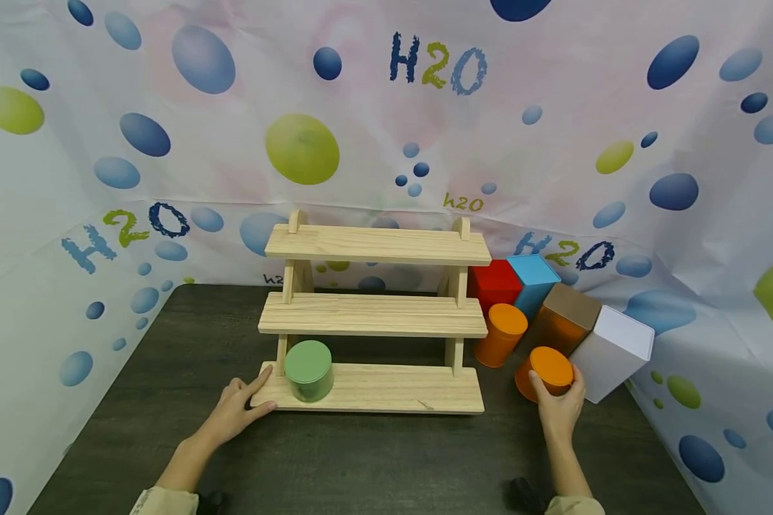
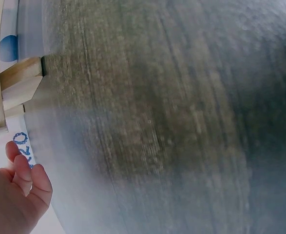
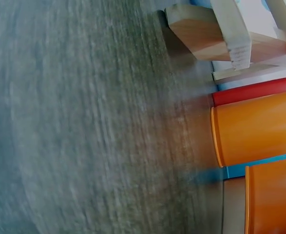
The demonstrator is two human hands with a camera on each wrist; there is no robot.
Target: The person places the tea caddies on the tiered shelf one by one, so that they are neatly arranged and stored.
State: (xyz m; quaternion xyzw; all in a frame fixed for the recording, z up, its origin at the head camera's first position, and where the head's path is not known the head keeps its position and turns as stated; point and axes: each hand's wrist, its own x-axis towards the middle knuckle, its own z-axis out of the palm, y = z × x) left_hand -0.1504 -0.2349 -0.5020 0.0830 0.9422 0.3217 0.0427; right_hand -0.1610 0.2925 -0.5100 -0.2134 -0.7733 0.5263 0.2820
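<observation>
A pale three-tier wooden shelf stand [image 1: 373,315] stands on the dark table. My left hand [image 1: 232,409] holds the left end of its lowest tier, index finger on the top corner and thumb along the front edge. Close beside that hand, a green cylindrical canister [image 1: 308,370] sits upright on the same tier. To the right of the stand, my right hand [image 1: 562,411] grips an orange cylindrical canister [image 1: 550,368], thumb and fingers on either side of it. That canister [image 3: 274,197] shows at the lower right of the right wrist view, where the hand is hidden.
A second orange canister [image 1: 502,332] stands between the held one and the shelf stand. Behind are a red box [image 1: 493,280], a blue box [image 1: 533,275], a brown box [image 1: 567,315] and a white box [image 1: 615,350]. A patterned curtain [image 1: 386,143] hangs behind the table [image 1: 361,465].
</observation>
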